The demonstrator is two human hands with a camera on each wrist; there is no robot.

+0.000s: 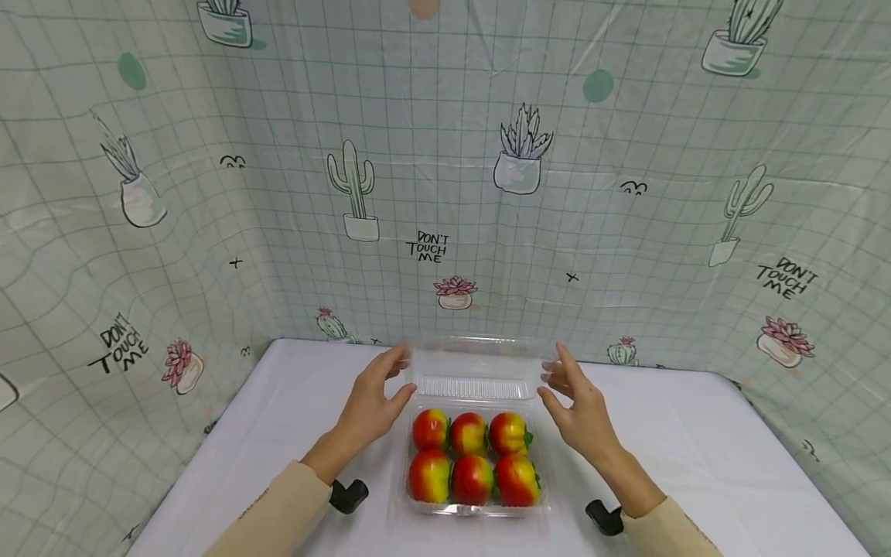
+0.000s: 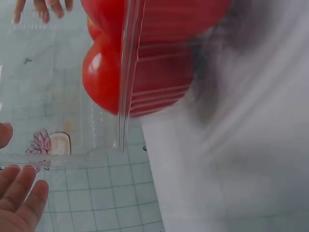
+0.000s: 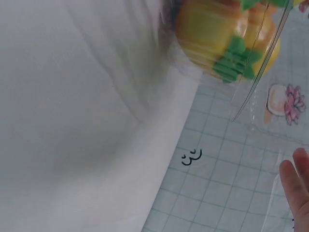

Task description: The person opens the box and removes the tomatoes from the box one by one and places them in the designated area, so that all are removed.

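A clear plastic clamshell box [image 1: 473,510] stands on the table with its transparent lid [image 1: 473,363] raised at the back. Inside lie several glossy red-and-yellow fruits [image 1: 472,479] with green leaves, set in two rows. My left hand [image 1: 369,398] is at the lid's left side, thumb and fingers spread apart. In the left wrist view its fingers [image 2: 24,195] lie close to the lid's edge. On the opposite side my right hand [image 1: 581,406] has its fingers extended beside the lid. The right wrist view catches only some of its fingertips [image 3: 291,176], just beyond the clear plastic.
A white cloth [image 1: 696,449] covers the table. Behind and on both sides hangs a gridded curtain [image 1: 445,155] printed with cacti and words. Black wrist mounts [image 1: 348,495] show below both hands.
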